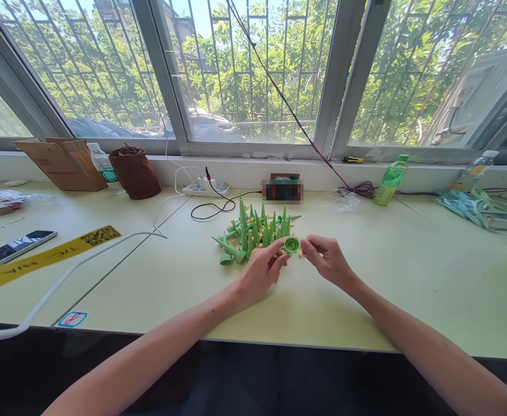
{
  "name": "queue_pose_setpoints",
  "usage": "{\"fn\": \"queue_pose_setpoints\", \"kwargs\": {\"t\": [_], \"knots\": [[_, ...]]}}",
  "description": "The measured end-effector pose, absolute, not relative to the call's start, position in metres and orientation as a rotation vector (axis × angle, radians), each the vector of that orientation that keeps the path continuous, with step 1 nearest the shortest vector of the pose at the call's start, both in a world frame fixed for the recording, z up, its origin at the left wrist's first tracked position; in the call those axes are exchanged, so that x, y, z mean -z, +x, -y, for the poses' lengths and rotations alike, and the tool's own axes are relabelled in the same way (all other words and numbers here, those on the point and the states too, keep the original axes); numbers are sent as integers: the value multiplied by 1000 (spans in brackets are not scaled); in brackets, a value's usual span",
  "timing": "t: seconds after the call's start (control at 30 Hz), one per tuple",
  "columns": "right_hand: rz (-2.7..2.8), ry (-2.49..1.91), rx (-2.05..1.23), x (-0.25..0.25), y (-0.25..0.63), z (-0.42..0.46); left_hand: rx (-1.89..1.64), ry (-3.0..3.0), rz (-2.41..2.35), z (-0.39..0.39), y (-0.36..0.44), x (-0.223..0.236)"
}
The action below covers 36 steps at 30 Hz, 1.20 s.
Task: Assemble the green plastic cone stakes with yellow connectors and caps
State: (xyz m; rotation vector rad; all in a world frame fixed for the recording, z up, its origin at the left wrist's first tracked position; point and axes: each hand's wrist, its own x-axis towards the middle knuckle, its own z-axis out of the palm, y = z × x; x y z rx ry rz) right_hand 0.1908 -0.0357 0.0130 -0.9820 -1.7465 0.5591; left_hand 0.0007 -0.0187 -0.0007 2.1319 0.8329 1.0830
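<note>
My left hand (pixel 262 267) pinches a green plastic cone (pixel 292 245) by its wide round end, with the opening turned toward me. My right hand (pixel 326 257) is closed beside it, fingertips pressed together at the cone's right rim; what they hold, if anything, is too small to make out. Just behind both hands lies a pile of green cones (pixel 253 232), some upright and some on their sides, with several small yellow pieces (pixel 262 245) scattered among them.
The pale green table (pixel 184 289) runs under a barred window. On it lie a phone (pixel 13 249), a yellow tape strip (pixel 45 258), a white cable (pixel 62 277), a cardboard box (pixel 62 162), a brown pouch (pixel 135 171), a power strip (pixel 205 189), a green bottle (pixel 391 180) and packets (pixel 481 211).
</note>
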Motion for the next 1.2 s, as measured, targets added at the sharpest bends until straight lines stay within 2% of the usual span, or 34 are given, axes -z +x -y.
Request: {"fn": "queue_pose_setpoints", "kwargs": {"t": [0.17, 0.37, 0.57, 0.77, 1.2], "knots": [[1644, -989, -495, -10, 192, 35, -1104, 1950, -829, 20, 1, 0], [1716, -943, -421, -12, 191, 36, -898, 1607, -685, 20, 1, -9], [1787, -950, -397, -11, 191, 35, -767, 1544, -641, 20, 0, -15], [1817, -939, -353, -12, 193, 35, -787, 1680, -593, 22, -2, -14], [1801, -1051, -373, -9, 191, 33, -1072, 2267, -870, 17, 0, 1]]}}
